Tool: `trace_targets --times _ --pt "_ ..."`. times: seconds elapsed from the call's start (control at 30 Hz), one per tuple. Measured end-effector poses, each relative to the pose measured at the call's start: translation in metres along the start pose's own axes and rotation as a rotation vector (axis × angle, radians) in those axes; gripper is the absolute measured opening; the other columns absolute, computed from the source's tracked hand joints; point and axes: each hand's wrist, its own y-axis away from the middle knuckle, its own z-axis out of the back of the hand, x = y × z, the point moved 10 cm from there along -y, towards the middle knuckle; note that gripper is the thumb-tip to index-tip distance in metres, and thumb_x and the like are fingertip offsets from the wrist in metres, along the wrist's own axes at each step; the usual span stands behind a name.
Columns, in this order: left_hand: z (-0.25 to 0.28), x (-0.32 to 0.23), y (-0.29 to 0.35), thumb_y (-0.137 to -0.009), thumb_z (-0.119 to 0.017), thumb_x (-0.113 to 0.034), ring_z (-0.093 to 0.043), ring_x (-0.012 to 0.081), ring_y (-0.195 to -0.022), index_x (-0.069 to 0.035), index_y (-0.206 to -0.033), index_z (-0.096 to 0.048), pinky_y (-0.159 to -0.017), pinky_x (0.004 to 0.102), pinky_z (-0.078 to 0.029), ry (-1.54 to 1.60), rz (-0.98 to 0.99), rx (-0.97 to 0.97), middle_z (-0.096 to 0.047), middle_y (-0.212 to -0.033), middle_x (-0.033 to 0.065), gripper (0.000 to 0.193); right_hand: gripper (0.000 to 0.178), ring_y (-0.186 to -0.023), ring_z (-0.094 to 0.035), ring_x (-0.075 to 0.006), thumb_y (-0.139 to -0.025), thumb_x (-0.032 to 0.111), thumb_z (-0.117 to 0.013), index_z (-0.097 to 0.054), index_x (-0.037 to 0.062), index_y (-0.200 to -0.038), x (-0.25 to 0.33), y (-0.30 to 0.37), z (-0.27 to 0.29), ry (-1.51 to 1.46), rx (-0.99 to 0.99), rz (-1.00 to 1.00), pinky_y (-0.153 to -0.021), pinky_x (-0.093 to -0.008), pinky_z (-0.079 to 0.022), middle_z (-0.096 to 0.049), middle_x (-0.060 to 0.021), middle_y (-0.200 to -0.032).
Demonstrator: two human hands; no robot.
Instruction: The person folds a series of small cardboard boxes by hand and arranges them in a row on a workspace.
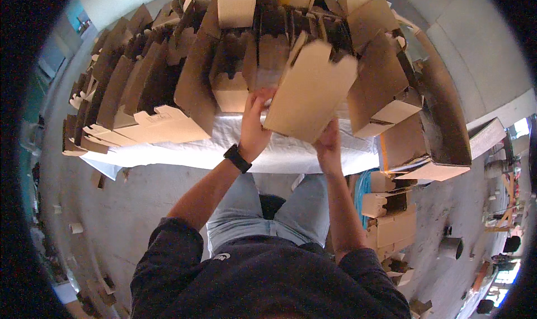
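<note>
Between my hands I hold a brown cardboard box, tilted, over the front edge of a table with a white cloth. My left hand grips the box at its lower left side, the fingers curled round its edge. At the lower right corner my right hand is closed on it, with part of the fingers hidden behind the cardboard. Just beyond the left hand stands an open cardboard bin. To the right of the held box is another open cardboard box.
Rows of open cardboard boxes cover the left of the table. A larger carton stands at the right end. Below it are stacked cardboard boxes and a blue coil. A cylindrical tube lies on the floor at right.
</note>
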Motion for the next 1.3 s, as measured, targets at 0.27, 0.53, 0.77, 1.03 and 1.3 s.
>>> trace_targets --times 0.27,0.53,0.77,1.03,1.3 --pt "-0.025 0.133 0.093 -0.089 -0.041 0.004 -0.048 0.0185 -0.121 -0.009 -0.137 -0.043 -0.096 0.0314 -0.046 0.866 0.650 0.219 -0.045 -0.136 0.0053 0.050 0.061 -0.130 -0.036 -0.0194 -0.081 0.005 -0.052 -0.035 0.0097 -0.140 -0.086 0.051 0.027 -0.121 -0.030 -0.249 -0.107 -0.0386 -0.029 -0.041 -0.0059 -0.140" --pt "-0.022 0.096 0.100 -0.098 -0.047 -0.027 -0.046 0.0155 -0.124 -0.011 -0.142 -0.034 -0.098 0.0319 -0.043 0.935 0.831 0.203 -0.043 -0.140 0.0033 0.049 0.061 -0.135 -0.030 -0.0239 -0.096 0.044 -0.044 -0.030 0.0085 -0.144 -0.086 0.075 0.001 -0.121 0.082 -0.364 -0.111 -0.0434 -0.023 -0.033 -0.0078 -0.146" --pt "-0.028 0.121 0.107 -0.097 -0.051 -0.023 -0.046 0.0195 -0.124 -0.010 -0.143 -0.031 -0.096 0.0357 -0.046 0.780 0.793 0.262 -0.041 -0.141 0.0072 0.052 0.070 -0.138 -0.027 -0.0210 -0.096 0.055 -0.037 -0.022 0.0094 -0.148 -0.065 0.082 0.008 -0.152 -0.060 -0.418 -0.107 -0.0438 -0.030 -0.031 -0.0069 -0.149" --pt "-0.025 0.119 0.115 -0.099 -0.047 -0.032 -0.047 0.0185 -0.122 -0.005 -0.139 -0.034 -0.101 0.0335 -0.040 0.719 0.772 0.267 -0.048 -0.133 0.0056 0.051 0.078 -0.138 -0.027 -0.0287 -0.092 0.040 -0.057 -0.017 0.0002 -0.146 0.004 0.106 -0.023 0.015 -0.162 -0.306 -0.106 -0.0399 -0.033 -0.027 -0.0182 -0.149" --pt "-0.029 0.117 0.121 -0.096 -0.053 -0.029 -0.048 0.0212 -0.122 -0.007 -0.141 -0.031 -0.102 0.0354 -0.040 0.600 0.760 0.342 -0.048 -0.135 0.0058 0.055 0.058 -0.130 -0.039 -0.0219 -0.088 0.005 -0.057 -0.029 0.0004 -0.139 -0.017 0.136 -0.024 0.254 -0.130 -0.377 -0.107 -0.0342 -0.031 -0.044 -0.0149 -0.136"
